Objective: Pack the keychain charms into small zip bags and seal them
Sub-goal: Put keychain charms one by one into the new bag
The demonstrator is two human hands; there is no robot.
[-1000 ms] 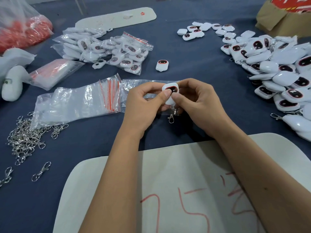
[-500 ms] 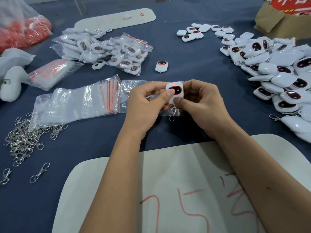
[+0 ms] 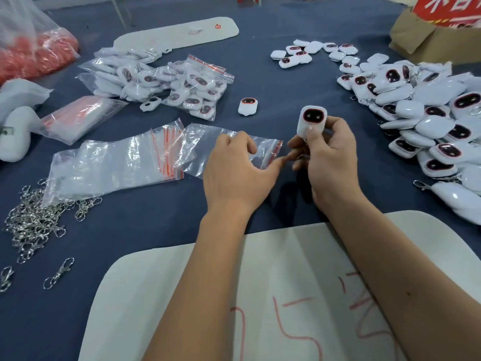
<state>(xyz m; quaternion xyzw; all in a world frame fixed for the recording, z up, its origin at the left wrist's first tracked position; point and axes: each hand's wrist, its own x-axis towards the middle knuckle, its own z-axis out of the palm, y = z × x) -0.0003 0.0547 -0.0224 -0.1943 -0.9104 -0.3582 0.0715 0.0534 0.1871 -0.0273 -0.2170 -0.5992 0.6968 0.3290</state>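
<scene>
At the far left, a clear bag of red bits [image 3: 33,52] is seen at the top, and a pile of silver clips [image 3: 33,220] is spread on the blue table [image 3: 156,230] lower down. Just right of the clips, a stack of empty zip bags [image 3: 109,165] with red strips is laid flat. Above it, a heap of packed bags [image 3: 166,84] with white charms inside is seen. One more empty zip bag [image 3: 221,142] is laid beside the stack, and it is touched by the left hand [image 3: 239,168], which is held loose and open, with the fingers bent a little over the plastic and nothing gripped. A loose charm [image 3: 247,106] is left alone on the table above that hand. To the right, a white charm with a dark face [image 3: 311,123] is held up off the table by the right hand [image 3: 329,162], pinched between the thumb and the curled fingers. It is kept upright, just right of the empty bag and not inside it. At the far right, a big pile of white charms [image 3: 429,113] is heaped up, with a brown box [image 3: 426,40] behind it. A white sheet with red marks [image 3: 286,295] is laid under the arms.
</scene>
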